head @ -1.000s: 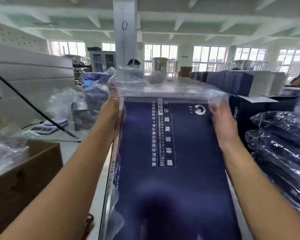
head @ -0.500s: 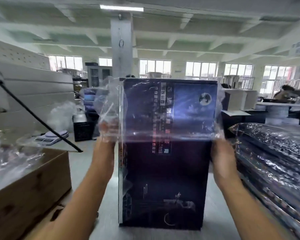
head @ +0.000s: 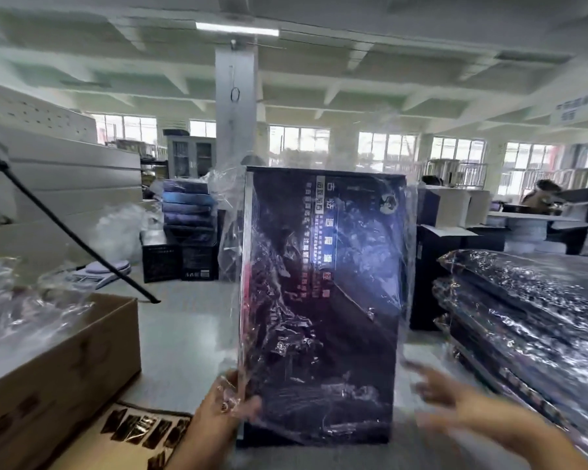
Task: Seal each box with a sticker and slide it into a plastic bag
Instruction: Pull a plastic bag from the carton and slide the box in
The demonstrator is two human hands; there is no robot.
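The box (head: 323,300) now stands upright on its short end on the surface (head: 184,334), and the plastic bag (head: 228,208) covers it nearly to the base. A second ago it lay tipped toward the camera with the bag's mouth only over its far end. Half a second ago it was already upright, with the film about halfway down. Slack film stands up above the box's top edge and bulges at its upper left.

The left grip (head: 230,407) has dropped from mid-height to the box's lower left corner. Its fingers are curled round the edge, pinching film and box together. The right grip (head: 445,391) has come off the box and is a blur just right of its lower edge. Its fingers are spread and it has hold of nothing.

Bagging this box therefore looks all but done. What seems left is covering the last strip at the base and dealing with the bag's mouth. No sealing sticker can be made out through the glare, so I cannot tell if that step is done.

The stack of bagged boxes (head: 523,317) right of the box is the likely place for it next. Left of the box sits an open cardboard carton (head: 65,361) with loose film on it, and beyond that a small scale (head: 102,269).
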